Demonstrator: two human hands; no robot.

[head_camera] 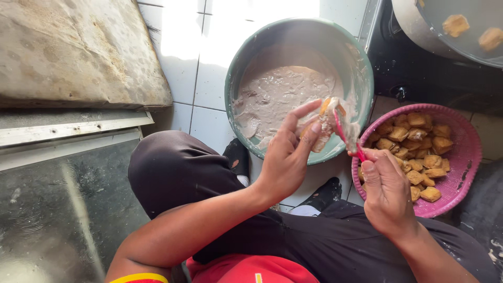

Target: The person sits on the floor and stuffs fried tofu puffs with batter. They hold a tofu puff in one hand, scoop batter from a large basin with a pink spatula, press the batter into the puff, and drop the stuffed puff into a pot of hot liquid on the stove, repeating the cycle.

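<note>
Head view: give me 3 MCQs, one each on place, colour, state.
1. Where is the pink basket relative to the green bowl?
A. image right of it
B. inside it
C. image left of it
2. What colour is the spoon handle?
A. blue
B. pink-red
C. white
3. What state is the tofu piece in the left hand?
A. clean and dry
B. smeared with batter
C. lying in the basket

Answers: 1 A, the basket sits by the bowl's right rim. 2 B, the handle in the right hand is pink-red. 3 B, pale batter coats it.
</note>
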